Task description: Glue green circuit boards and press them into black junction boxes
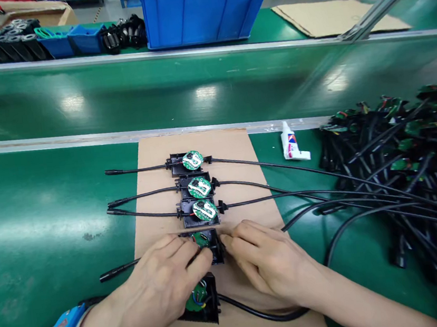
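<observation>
On a brown cardboard sheet (240, 182) lie three black housings in a row, each with a round green circuit board (193, 160) and a black cable running out both sides. A fourth black housing (208, 243) sits below them. My left hand (162, 287) and my right hand (266, 258) both press on it, fingers curled at its left and right edges. Under my left hand lies a fifth housing (203, 300) with a green board and coloured wires, partly hidden.
A heap of black cables with green boards (409, 161) fills the right of the green bench. A small white glue tube (292, 144) lies beside the sheet. Beyond the conveyor belt (209, 85) stand a large blue crate (205, 6), black parts and flat cardboard (327, 15).
</observation>
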Available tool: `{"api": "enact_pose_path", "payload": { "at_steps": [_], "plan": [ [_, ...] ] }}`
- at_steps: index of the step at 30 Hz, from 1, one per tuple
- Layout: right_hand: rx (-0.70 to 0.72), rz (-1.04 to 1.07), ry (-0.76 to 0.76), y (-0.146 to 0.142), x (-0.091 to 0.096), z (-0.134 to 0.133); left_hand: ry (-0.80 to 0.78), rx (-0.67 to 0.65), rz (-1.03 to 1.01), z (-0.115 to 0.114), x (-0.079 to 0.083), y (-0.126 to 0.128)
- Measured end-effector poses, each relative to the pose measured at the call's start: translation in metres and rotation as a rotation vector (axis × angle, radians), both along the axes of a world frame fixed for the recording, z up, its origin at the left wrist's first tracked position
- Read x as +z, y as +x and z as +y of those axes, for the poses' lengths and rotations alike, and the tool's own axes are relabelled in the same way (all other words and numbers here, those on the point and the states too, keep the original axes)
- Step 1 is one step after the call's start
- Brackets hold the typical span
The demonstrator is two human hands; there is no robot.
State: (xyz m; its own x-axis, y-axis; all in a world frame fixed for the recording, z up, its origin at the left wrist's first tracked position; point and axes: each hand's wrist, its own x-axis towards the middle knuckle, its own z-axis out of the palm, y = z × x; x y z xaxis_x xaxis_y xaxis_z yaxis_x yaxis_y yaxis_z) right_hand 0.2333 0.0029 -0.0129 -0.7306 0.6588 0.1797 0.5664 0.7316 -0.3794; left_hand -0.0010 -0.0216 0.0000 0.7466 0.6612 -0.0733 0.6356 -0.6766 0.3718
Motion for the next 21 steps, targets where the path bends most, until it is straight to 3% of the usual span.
{"api": "enact_pose_path", "payload": {
  "at_steps": [7, 13, 21],
  "plan": [
    [-0.029, -0.116, 0.003, -0.004, -0.003, -0.002, 0.038, -0.058, 0.028, 0.0, -0.002, 0.002],
    [0.028, -0.206, 0.0, -0.013, 0.001, 0.003, 0.081, -0.005, 0.121, -0.003, -0.002, 0.017],
    [-0.049, 0.006, 0.146, -0.001, -0.014, 0.0, 0.095, 0.041, 0.104, -0.003, 0.0, 0.013]
  ]
}}
